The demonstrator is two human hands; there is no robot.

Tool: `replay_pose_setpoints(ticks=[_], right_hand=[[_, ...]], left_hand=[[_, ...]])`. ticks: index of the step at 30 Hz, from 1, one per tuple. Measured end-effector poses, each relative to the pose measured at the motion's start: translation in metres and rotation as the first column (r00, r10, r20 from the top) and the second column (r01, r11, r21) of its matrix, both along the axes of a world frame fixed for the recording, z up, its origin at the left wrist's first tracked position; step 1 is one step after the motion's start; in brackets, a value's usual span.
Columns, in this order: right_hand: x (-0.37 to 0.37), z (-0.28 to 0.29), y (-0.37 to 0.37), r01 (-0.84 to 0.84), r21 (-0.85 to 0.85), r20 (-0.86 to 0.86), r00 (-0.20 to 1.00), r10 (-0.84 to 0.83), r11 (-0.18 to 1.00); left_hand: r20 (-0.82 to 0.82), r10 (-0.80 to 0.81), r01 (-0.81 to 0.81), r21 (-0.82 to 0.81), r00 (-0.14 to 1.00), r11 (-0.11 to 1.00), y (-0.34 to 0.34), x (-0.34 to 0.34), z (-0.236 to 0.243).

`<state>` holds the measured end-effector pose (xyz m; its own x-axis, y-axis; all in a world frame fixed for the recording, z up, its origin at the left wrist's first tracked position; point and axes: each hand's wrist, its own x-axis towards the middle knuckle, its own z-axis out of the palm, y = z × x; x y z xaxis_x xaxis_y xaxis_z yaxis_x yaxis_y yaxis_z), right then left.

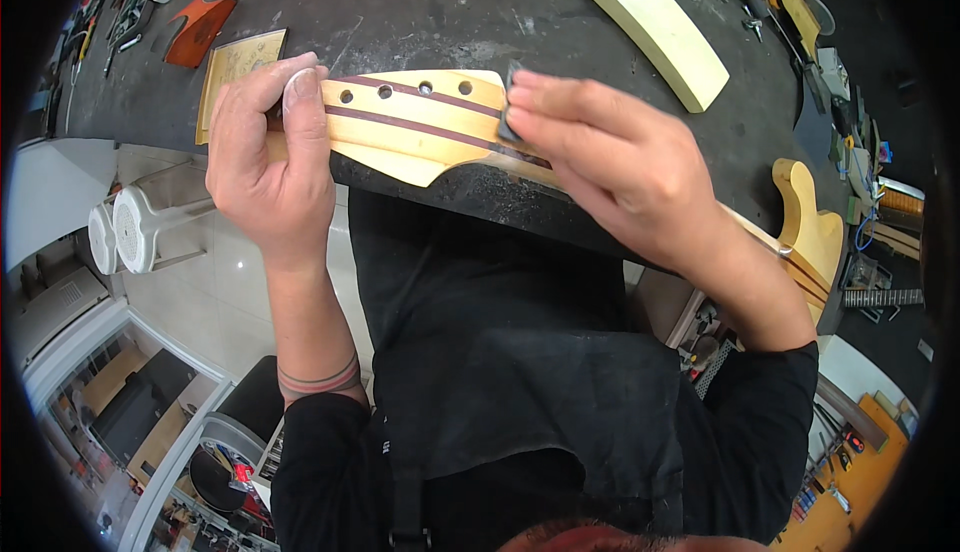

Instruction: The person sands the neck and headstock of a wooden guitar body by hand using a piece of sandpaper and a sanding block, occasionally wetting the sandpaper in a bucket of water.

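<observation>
An unfinished guitar with a pale wooden headstock (400,142) lies along the near edge of the dark workbench (420,12). Dark stripes run along the headstock, and a row of several round holes lines its far side. My left hand (270,132) is wrapped round its left end, thumb on top. In my right hand (620,142), a small dark grey piece of sandpaper (510,117) is pinched against the wood where the headstock meets the neck. Much of the neck is hidden beneath my right hand and forearm; the guitar's body (815,237) shows beyond them at the right.
A curved cream-coloured block (660,37) lies at the far right of the bench. An orange-red block (200,27) and a thin wooden piece (240,57) lie at the left. Hand tools crowd both bench ends. White stools (145,227) stand at the lower left.
</observation>
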<state>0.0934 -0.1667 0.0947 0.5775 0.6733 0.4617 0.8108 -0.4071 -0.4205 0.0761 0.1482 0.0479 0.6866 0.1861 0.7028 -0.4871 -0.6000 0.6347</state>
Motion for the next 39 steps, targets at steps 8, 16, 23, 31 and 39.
replay_pose_setpoints(ticks=[8,16,23,31,39], right_hand=[[-0.006,0.004,0.005,0.061,-0.02,-0.058,0.996,-0.062,0.998],[-0.007,0.003,0.01,0.121,-0.011,-0.052,0.991,-0.121,0.993],[-0.006,0.004,0.014,0.118,0.001,-0.027,0.993,-0.118,0.993],[-0.004,-0.001,0.015,0.168,-0.014,-0.013,0.986,-0.169,0.986],[-0.007,0.001,0.014,0.139,0.0,0.027,0.99,-0.139,0.99]], left_hand=[[-0.025,-0.022,0.025,0.119,0.999,0.993,0.002,-0.002,0.0],[0.026,0.001,-0.001,0.029,1.0,1.0,-0.002,0.002,-0.002],[-0.019,-0.016,0.017,0.084,1.0,0.996,0.001,-0.001,-0.002],[0.007,-0.02,0.019,0.111,1.0,0.994,0.001,0.0,-0.002],[0.004,-0.007,0.007,0.102,1.0,0.995,0.0,0.0,-0.002]])
